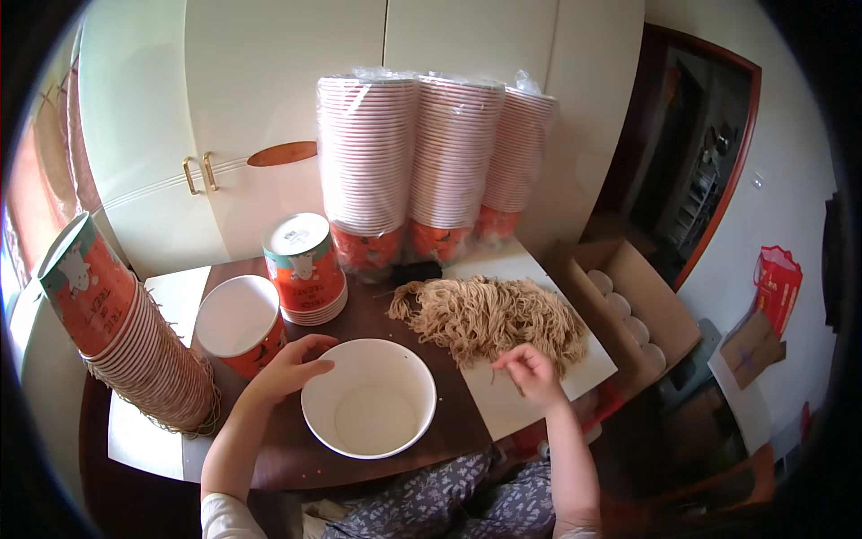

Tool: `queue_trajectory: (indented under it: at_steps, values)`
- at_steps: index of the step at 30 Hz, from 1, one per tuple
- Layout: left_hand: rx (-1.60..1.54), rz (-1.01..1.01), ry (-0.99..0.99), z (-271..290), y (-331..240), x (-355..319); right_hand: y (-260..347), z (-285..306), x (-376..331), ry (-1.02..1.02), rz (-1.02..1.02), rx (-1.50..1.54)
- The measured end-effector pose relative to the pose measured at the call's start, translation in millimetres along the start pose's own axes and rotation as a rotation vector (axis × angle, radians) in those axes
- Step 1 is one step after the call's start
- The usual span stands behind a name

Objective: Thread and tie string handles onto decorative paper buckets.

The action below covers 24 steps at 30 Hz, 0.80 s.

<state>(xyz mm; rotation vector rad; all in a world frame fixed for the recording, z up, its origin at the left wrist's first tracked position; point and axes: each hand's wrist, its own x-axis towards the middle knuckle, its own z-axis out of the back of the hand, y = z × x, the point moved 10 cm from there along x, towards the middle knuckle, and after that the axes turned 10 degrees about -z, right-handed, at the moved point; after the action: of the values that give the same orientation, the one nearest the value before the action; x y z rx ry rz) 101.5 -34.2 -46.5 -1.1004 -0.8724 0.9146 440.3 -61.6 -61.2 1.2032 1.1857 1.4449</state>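
Note:
A white-lined paper bucket [368, 391] stands at the near edge of the table, its open mouth toward me. My left hand [292, 366] grips its left rim, with the thumb at the edge and the fingers round the outside. To the right, my right hand [532, 373] is closed in a pinch, and a short piece of twine shows below its fingertips. Just beyond it lies a loose heap of tan twine [494, 319] on a white board [512, 409]. How far the pinched piece runs is hidden by the hand.
Another open orange bucket [238, 314] and a short upside-down stack [305, 265] stand behind my left hand. A tall leaning stack [135, 332] with twine round its rims is at far left. Plastic-wrapped bucket stacks [368, 153] rise at the back. An open cardboard box [664, 310] sits right.

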Motion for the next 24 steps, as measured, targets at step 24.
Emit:
queue_trajectory:
  at_steps: [24]
  values:
    - [0.605,-0.749,-0.570,-79,-94,-108,57,-139,-48,0.053,-0.195,0.472]
